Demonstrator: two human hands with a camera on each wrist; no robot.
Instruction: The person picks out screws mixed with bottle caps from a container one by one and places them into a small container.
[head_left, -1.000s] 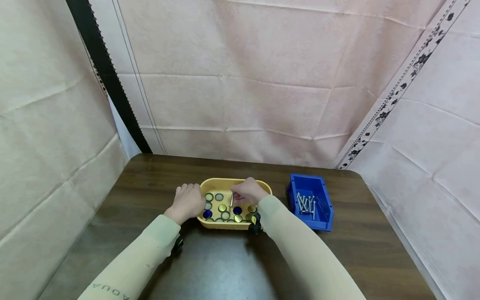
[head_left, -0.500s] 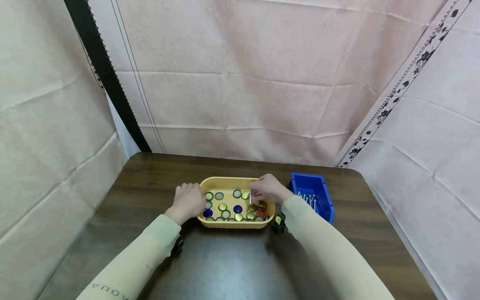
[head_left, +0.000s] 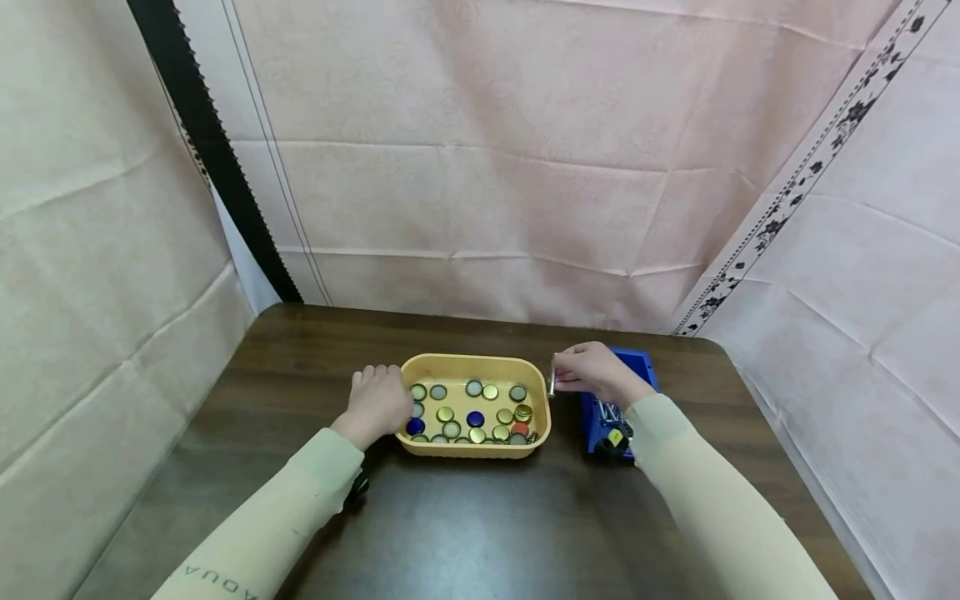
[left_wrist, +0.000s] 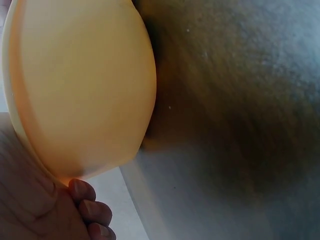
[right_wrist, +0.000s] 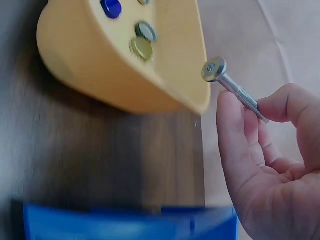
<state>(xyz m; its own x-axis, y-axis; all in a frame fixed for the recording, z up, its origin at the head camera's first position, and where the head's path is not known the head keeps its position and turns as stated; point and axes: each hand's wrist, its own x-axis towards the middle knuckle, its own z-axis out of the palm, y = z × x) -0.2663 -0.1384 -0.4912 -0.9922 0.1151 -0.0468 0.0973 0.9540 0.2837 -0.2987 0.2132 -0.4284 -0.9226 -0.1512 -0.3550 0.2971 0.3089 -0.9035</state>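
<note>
Between thumb and fingers my right hand (right_wrist: 272, 165) pinches a silver bolt (right_wrist: 232, 87) with a wide flat head and a threaded shank. In the head view that hand (head_left: 596, 371) is over the gap between the yellow tray (head_left: 472, 451) and the blue bin (head_left: 637, 362), covering part of the bin. My left hand (head_left: 378, 398) grips the tray's left end; the left wrist view has its curled fingers (left_wrist: 95, 210) at the tray's rim. Several bottle caps (head_left: 475, 419), gold, silver, blue and red, lie in the tray. More bolts (head_left: 609, 412) show in the bin, partly hidden.
Both containers stand on a dark wooden table (head_left: 465, 525). Light cloth (head_left: 480, 167) hangs behind the table's far edge and along both sides. A black device (head_left: 615, 442) sits at my right wrist, in front of the bin.
My right hand has moved right with the bolt, from above the middle of the tray to past its right edge, beside the bin. My left hand has stayed on the tray.
</note>
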